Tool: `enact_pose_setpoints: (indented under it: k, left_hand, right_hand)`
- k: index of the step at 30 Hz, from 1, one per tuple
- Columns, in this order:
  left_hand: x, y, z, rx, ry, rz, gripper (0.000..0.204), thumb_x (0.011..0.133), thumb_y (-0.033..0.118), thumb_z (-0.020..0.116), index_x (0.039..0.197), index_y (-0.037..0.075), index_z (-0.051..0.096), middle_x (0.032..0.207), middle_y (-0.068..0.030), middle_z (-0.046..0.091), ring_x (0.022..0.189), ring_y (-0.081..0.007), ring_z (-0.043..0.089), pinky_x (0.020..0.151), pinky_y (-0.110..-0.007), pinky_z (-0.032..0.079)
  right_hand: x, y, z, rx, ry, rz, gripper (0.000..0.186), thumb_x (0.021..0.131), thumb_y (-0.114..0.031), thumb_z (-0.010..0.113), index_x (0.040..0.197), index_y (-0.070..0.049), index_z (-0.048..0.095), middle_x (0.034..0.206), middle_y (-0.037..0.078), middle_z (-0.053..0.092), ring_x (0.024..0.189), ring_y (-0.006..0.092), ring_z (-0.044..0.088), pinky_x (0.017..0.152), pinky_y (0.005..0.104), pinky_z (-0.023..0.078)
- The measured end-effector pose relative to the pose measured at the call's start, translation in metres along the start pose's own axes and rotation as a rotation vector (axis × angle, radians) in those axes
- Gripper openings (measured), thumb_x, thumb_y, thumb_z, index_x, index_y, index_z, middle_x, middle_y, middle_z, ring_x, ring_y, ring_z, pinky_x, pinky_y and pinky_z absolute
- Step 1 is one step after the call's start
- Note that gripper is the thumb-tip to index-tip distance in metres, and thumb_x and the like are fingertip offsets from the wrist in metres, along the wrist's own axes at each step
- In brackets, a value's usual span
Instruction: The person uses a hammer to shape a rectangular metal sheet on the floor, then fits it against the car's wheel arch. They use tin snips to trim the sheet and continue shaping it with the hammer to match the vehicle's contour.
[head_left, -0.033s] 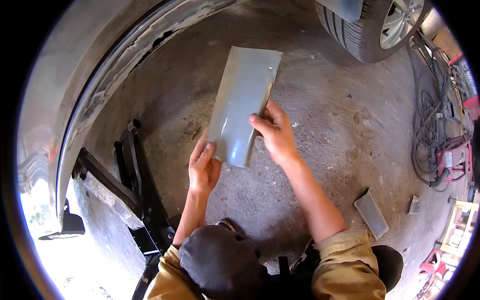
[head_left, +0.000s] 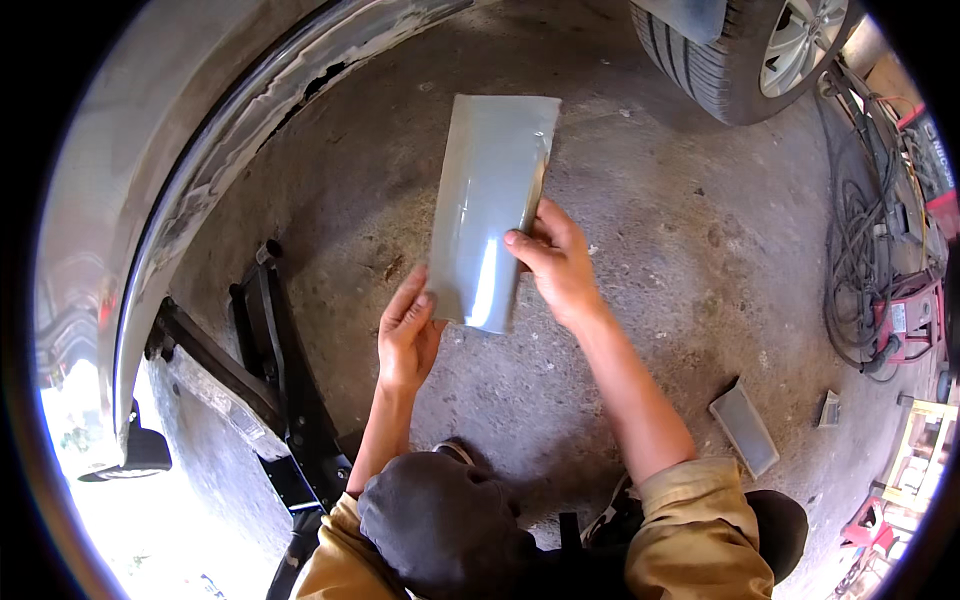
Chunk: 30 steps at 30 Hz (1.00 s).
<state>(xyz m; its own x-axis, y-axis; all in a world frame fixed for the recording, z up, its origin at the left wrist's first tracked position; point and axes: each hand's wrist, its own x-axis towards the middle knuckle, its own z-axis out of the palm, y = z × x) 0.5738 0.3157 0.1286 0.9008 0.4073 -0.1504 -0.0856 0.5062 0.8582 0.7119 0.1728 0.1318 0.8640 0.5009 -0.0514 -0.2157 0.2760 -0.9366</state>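
Observation:
A curved grey metal panel [head_left: 480, 190] with a glossy face and uneven edges is held upright in the picture above the concrete floor. My right hand [head_left: 550, 262] grips its right edge, thumb across the front, fingers behind. At the lower left edge, my left hand [head_left: 405, 335] touches it with thumb and fingertips in a looser hold.
A car body's damaged sill [head_left: 250, 100] curves along the left, above black metal stand parts [head_left: 285, 400]. A wheel [head_left: 720, 55] stands at top right. Coiled cables [head_left: 845, 280] and red equipment [head_left: 905, 310] line the right, near two small grey pieces [head_left: 745, 425] on the floor.
The panel has turned slightly, its bottom shifting right and a brighter reflection showing. My left fingers sit more loosely at its edge; my right hand has moved slightly right with it.

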Motion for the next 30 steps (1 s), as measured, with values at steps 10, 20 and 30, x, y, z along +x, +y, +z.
enact_pose_setpoints:
  k: [10, 20, 30]
  left_hand:
    - [0.047, 0.023, 0.004, 0.115, -0.100, -0.059, 0.056, 0.094, 0.032, 0.051, 0.128, -0.011, 0.039, 0.124, -0.0201, 0.050, 0.113, -0.0244, 0.051, 0.094, -0.037, 0.041]
    - [0.082, 0.025, 0.012, -0.001, 0.065, -0.030, 0.030, 0.093, 0.028, 0.054, 0.109, 0.002, 0.055, 0.095, -0.0075, 0.063, 0.082, -0.0144, 0.062, 0.069, -0.030, 0.052]
    - [0.074, 0.010, 0.013, 0.032, 0.025, -0.016, 0.031, 0.095, 0.030, 0.050, 0.109, 0.002, 0.054, 0.094, -0.0079, 0.061, 0.084, -0.0154, 0.060, 0.071, -0.030, 0.051]
  right_hand:
    - [-0.008, -0.012, -0.007, -0.295, -0.274, 0.050, 0.027, 0.083, -0.001, 0.057, 0.109, 0.001, 0.050, 0.087, 0.009, 0.062, 0.079, 0.0137, 0.058, 0.074, 0.0302, 0.045]
    - [-0.008, 0.004, -0.020, -0.200, -0.446, 0.172, 0.033, 0.084, -0.003, 0.058, 0.116, 0.000, 0.049, 0.100, 0.008, 0.062, 0.089, 0.0129, 0.057, 0.078, 0.0284, 0.044]
    - [0.004, 0.008, -0.010, -0.201, -0.246, 0.219, 0.049, 0.082, -0.027, 0.069, 0.116, 0.004, 0.051, 0.099, 0.013, 0.063, 0.092, 0.0179, 0.060, 0.079, 0.0311, 0.048]
